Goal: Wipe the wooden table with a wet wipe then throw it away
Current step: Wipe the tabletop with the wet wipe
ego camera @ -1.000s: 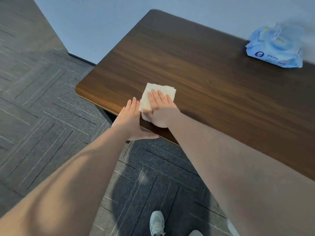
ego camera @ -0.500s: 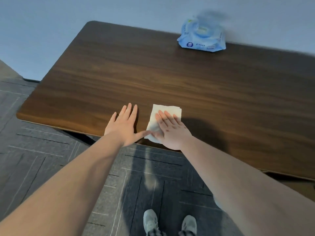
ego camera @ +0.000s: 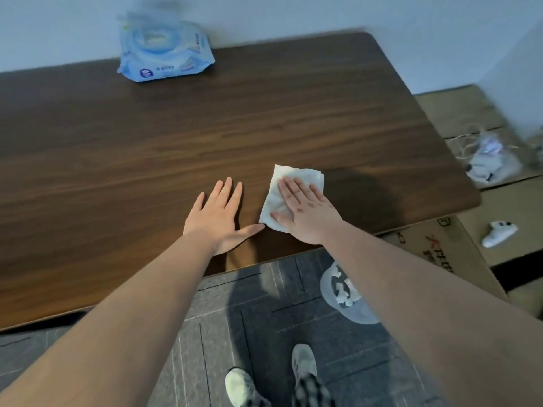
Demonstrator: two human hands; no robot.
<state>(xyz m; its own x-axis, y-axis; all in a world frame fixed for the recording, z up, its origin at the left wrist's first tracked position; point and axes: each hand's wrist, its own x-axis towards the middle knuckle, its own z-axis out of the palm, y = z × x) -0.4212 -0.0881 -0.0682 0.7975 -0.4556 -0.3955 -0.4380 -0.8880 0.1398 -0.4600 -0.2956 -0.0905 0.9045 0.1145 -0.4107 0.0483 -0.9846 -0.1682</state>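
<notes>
A white wet wipe lies folded on the dark wooden table, near its front edge. My right hand presses flat on the wipe, fingers spread over it. My left hand rests flat on the bare wood just left of the wipe, fingers apart, thumb tip close to the wipe's corner. A small bin with a light liner and white scraps in it stands on the floor below the table's front edge, partly hidden by my right forearm.
A blue pack of wet wipes sits at the table's far edge by the wall. Cardboard boxes lie right of the table, with a plastic bag and a white object on them. My shoes stand on grey carpet.
Both hands have slid to the right along the table's front edge, the wipe moving under my right hand. My view has swung right, bringing the table's right corner, boxes and bin into sight.
</notes>
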